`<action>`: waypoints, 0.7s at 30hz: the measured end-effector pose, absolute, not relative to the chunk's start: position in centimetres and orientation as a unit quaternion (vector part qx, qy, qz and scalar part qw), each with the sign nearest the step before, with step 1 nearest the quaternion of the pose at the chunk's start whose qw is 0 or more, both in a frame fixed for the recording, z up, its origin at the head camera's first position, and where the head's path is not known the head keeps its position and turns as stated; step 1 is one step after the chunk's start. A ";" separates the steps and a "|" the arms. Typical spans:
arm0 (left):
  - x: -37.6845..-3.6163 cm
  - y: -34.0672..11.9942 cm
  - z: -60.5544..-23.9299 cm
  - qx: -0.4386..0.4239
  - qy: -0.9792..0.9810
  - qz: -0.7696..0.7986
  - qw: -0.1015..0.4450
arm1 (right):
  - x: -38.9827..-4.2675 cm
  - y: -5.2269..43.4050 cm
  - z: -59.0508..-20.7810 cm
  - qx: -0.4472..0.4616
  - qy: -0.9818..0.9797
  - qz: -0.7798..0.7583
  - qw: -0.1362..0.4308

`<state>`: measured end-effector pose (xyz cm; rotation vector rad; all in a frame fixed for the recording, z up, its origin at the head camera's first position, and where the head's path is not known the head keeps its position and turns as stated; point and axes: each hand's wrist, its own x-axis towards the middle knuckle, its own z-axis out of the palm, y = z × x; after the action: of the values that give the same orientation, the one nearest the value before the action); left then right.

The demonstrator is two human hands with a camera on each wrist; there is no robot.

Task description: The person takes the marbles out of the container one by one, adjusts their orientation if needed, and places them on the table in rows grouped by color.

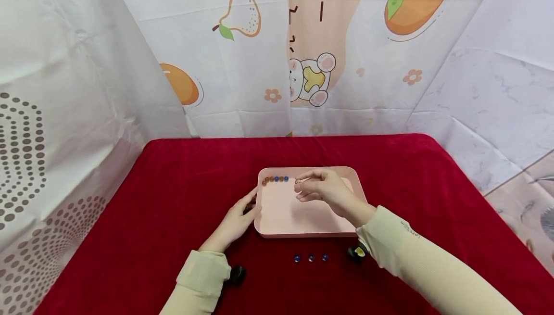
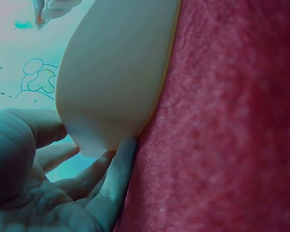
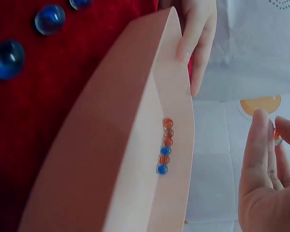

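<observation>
A pink tray lies on the red cloth. My left hand holds its left end, with the thumb over the rim and other fingers against the outer wall. Above the tray, my right hand pinches an orange-streaked glass marble between thumb and fingertips. Inside, along the far wall near the left corner, several marbles sit in a row: orange ones at the left, then a blue marble, an orange marble and another blue marble.
Three blue marbles lie on the cloth in front of the tray: a left one, a middle one and a right one. Behind the red-covered table hangs a printed white curtain.
</observation>
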<state>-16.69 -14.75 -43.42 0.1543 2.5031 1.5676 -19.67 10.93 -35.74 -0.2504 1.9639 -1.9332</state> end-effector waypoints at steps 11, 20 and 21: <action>-16.7 -14.8 -43.4 0.053 0.841 0.531 0.091 | -18.0 11.1 -36.1 -0.083 0.678 -0.704 0.197; -16.7 -14.7 -43.4 0.047 0.844 0.526 0.092 | -16.2 11.4 -36.7 -0.105 0.665 -0.706 0.219; -16.7 -14.7 -43.4 0.046 0.844 0.526 0.092 | -16.0 11.4 -36.8 -0.108 0.664 -0.706 0.222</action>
<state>-16.68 -14.70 -43.41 0.1379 2.5073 1.5618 -16.02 11.44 -36.75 -0.2970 1.8340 -1.9499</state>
